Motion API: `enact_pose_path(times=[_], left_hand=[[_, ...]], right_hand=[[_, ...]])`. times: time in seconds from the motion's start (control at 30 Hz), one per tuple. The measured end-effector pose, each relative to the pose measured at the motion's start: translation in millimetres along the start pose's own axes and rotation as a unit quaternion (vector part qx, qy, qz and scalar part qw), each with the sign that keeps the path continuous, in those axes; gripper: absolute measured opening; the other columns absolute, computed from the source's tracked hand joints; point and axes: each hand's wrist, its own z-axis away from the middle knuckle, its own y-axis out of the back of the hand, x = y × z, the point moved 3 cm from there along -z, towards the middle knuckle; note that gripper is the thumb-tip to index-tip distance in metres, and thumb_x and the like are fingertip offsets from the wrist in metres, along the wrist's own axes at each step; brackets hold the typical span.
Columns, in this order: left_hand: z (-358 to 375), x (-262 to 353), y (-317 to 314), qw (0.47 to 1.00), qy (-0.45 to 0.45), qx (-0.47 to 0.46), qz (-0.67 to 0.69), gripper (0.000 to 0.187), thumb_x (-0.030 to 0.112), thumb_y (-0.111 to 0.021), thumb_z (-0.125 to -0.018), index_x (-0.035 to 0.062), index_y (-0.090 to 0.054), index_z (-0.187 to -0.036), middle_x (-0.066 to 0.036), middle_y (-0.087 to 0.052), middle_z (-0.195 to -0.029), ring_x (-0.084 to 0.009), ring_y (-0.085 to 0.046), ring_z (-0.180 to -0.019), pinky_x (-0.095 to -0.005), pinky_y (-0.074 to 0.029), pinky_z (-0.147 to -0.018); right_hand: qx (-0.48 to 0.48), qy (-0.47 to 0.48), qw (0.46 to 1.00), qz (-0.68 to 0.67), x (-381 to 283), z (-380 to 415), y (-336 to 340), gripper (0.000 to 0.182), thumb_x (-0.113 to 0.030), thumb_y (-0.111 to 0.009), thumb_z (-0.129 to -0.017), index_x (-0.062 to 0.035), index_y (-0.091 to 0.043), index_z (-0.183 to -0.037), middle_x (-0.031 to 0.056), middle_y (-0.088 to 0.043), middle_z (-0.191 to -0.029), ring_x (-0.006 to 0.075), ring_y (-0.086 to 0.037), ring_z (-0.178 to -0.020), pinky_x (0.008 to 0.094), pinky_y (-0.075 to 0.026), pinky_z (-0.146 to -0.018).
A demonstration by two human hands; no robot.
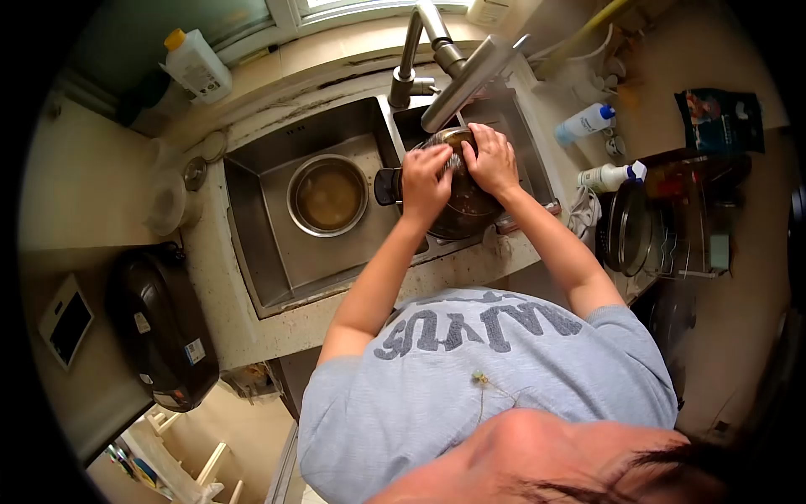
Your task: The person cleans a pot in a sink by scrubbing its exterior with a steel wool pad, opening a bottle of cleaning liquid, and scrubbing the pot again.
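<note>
A dark pot (466, 210) with a black side handle (387, 186) is tilted in the right sink basin, under the faucet (462, 92). My left hand (426, 181), slightly blurred, is closed on a shiny metallic scrubber at the pot's inner side. Spread over the pot's upper rim, my right hand (491, 160) steadies it with the thumb near the scrubber. In the left basin stands a round metal bowl (327, 195) with cloudy brownish liquid.
On the windowsill is a white bottle with a yellow cap (199, 67). Right of the sink are a blue-capped bottle (585, 124), a spray bottle (611, 175) and a rack with lids (628, 227). A black appliance (159, 328) stands at the left.
</note>
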Motion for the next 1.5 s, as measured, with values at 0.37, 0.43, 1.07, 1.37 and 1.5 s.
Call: enact_pose_path(times=[0.37,0.43,1.07,1.37,1.5], left_hand=[[-49,-64,-12,0.99,0.113,0.079,0.032,0.027,0.023,-0.062,-0.082,0.0006,-0.064,-0.096,-0.016,-0.065,-0.081,-0.0235,-0.063,-0.071,-0.032,-0.048,-0.065],[-41,11,-5,0.994,0.081,0.061,0.037,0.031,0.024,-0.058,-0.084,-0.0016,-0.059,-0.102,-0.022,-0.059,-0.095,-0.0354,-0.056,-0.088,-0.038,-0.043,-0.08],[-22,18,-50,0.934,-0.03,-0.096,-0.342,0.053,0.04,-0.05,-0.086,0.004,-0.048,-0.124,-0.014,-0.045,-0.129,-0.0314,-0.041,-0.118,-0.04,-0.03,-0.099],[-13,43,-71,0.855,-0.074,-0.264,-0.44,0.065,0.049,-0.052,-0.08,0.0157,-0.038,-0.134,-0.011,-0.027,-0.142,-0.0392,-0.025,-0.125,-0.0551,-0.02,-0.1],[-23,40,-70,0.86,-0.078,-0.264,-0.429,0.064,0.047,-0.053,-0.08,0.0151,-0.038,-0.134,-0.011,-0.026,-0.142,-0.0389,-0.024,-0.125,-0.0537,-0.02,-0.1]], right_hand=[[0.06,-0.025,0.986,-0.152,5,-10,2,0.042,-0.031,-0.053,-0.085,-0.0081,-0.049,-0.12,0.0101,-0.052,-0.117,0.029,-0.05,-0.106,0.0373,-0.039,-0.091],[0.101,-0.042,0.927,-0.358,18,-5,11,0.041,-0.029,-0.055,-0.085,-0.0079,-0.049,-0.12,0.0115,-0.053,-0.117,0.0291,-0.051,-0.106,0.0363,-0.039,-0.091],[0.004,-0.278,0.876,-0.393,71,5,5,0.035,-0.028,-0.067,-0.071,-0.0029,-0.059,-0.096,0.0159,-0.064,-0.088,0.0298,-0.062,-0.084,0.0361,-0.049,-0.078],[0.105,-0.274,0.769,-0.567,93,80,-27,0.027,-0.008,-0.053,-0.081,-0.0041,-0.059,-0.107,0.0155,-0.058,-0.11,0.0265,-0.055,-0.105,0.0345,-0.041,-0.093],[0.124,-0.266,0.787,-0.543,79,68,-3,0.025,-0.007,-0.052,-0.08,-0.0049,-0.061,-0.104,0.0122,-0.056,-0.112,0.0237,-0.051,-0.109,0.0323,-0.039,-0.095]])
